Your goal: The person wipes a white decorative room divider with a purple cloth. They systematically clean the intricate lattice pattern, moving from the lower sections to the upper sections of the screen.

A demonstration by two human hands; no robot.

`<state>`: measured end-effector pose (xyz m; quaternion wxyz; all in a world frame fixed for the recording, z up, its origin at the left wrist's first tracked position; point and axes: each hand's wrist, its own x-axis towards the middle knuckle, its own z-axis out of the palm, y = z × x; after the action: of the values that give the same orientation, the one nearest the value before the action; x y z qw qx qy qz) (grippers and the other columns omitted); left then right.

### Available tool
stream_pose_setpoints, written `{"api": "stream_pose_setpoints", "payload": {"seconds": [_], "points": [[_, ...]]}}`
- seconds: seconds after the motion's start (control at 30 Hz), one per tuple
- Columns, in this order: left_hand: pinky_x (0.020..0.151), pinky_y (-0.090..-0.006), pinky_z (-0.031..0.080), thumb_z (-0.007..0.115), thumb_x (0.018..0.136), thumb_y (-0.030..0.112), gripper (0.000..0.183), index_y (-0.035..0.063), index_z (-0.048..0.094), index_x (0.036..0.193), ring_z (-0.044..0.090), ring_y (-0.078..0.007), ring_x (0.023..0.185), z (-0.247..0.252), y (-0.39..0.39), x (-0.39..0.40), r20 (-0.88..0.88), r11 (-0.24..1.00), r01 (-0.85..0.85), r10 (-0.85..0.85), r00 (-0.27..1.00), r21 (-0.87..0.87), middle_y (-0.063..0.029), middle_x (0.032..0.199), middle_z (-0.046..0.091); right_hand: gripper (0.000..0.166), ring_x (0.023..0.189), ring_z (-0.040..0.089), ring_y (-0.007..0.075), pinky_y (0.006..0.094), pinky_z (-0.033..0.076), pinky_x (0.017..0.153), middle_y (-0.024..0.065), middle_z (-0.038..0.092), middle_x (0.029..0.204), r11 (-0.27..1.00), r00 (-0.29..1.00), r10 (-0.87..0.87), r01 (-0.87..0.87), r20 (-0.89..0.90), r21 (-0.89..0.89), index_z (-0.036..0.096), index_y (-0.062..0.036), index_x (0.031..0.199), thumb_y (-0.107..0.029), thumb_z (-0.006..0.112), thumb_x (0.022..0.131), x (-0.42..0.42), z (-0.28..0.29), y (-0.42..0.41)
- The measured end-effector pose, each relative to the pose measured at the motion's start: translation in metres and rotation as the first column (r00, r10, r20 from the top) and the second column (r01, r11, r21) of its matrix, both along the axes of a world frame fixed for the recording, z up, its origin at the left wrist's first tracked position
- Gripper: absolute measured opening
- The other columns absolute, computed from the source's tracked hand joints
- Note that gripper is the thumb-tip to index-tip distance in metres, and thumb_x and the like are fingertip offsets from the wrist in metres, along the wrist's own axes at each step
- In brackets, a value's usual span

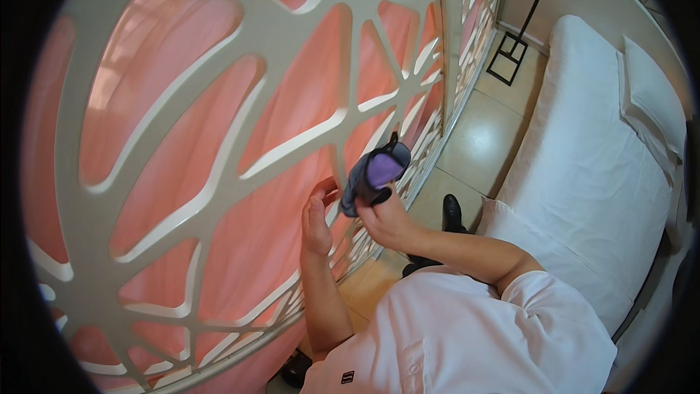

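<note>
My right hand [385,222] is closed around a hand-held item [385,172] with a purple inside, black edging and a small black loop. Dark grey-blue cloth hangs from its left side; its exact kind is unclear. It is up close to a white cut-out lattice screen [279,167]. My left hand [320,221] is raised beside the same screen, thumb up and fingers bent toward one of its bars. Nothing is visible in that hand, and whether its fingertips touch the bar is hard to see. Behind the openings hangs a pink curtain [284,219].
A bed with white bedding [579,175] and a white pillow [653,93] stands on the right. Between bed and screen runs a strip of beige tiled floor [467,131]. A black metal stand [507,58] rests at its far end. My black shoe [451,210] is beside the bed.
</note>
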<state>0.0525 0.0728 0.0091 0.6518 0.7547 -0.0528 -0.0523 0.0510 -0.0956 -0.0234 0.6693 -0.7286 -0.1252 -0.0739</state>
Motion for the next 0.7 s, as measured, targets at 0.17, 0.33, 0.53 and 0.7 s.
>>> {"api": "stream_pose_setpoints", "payload": {"seconds": [0.17,0.33,0.53,0.7], "points": [[0.111,-0.0436,0.038,0.035,0.108,0.058,0.072,-0.0051,0.056,0.135,0.055,-0.0251,0.128,0.004,-0.001,-0.012,0.057,1.0,0.017,-0.018,0.998,0.021,-0.0108,0.133,0.062,0.018,0.108,0.053,0.0398,0.0471,0.043,0.1,0.0189,0.058,0.115,0.94,0.979,-0.052,0.114,-0.198,0.32,0.063,-0.0015,0.102,-0.004,0.063,0.085,-0.025,-0.043,0.041],[0.099,-0.0471,0.048,0.066,0.096,0.036,0.057,-0.002,0.055,0.136,0.06,-0.0429,0.119,0.019,-0.001,-0.052,0.227,0.641,-0.137,-0.06,0.972,0.755,-0.0262,0.131,0.062,0.022,0.104,0.056,0.0368,0.0455,0.046,0.097,0.016,0.06,0.109,0.951,0.963,-0.171,0.217,-0.209,0.22,0.063,-0.0018,0.104,-0.007,0.067,0.084,-0.034,-0.093,0.063],[0.084,-0.0505,0.052,0.073,0.09,0.032,0.049,-0.0025,0.063,0.123,0.066,-0.0437,0.097,0.013,0.031,-0.095,0.339,0.411,-0.324,0.038,0.94,0.852,-0.0228,0.104,0.071,0.039,0.109,0.053,0.04,0.0487,0.043,0.102,0.0191,0.057,0.116,0.973,0.978,-0.21,0.209,0.006,0.095,0.057,-0.002,0.119,-0.008,0.067,0.082,-0.05,-0.086,0.061],[0.067,-0.0525,0.051,0.072,0.09,0.036,0.039,-0.0008,0.065,0.102,0.066,-0.0436,0.076,0.015,0.028,-0.09,0.238,0.361,-0.263,0.114,0.965,0.895,-0.02,0.081,0.068,0.025,0.094,0.059,0.0355,0.0458,0.048,0.089,0.0171,0.061,0.091,0.993,0.973,-0.04,0.064,-0.229,0.099,0.064,0.0011,0.095,-0.007,0.07,0.072,-0.063,-0.119,0.07]]}}
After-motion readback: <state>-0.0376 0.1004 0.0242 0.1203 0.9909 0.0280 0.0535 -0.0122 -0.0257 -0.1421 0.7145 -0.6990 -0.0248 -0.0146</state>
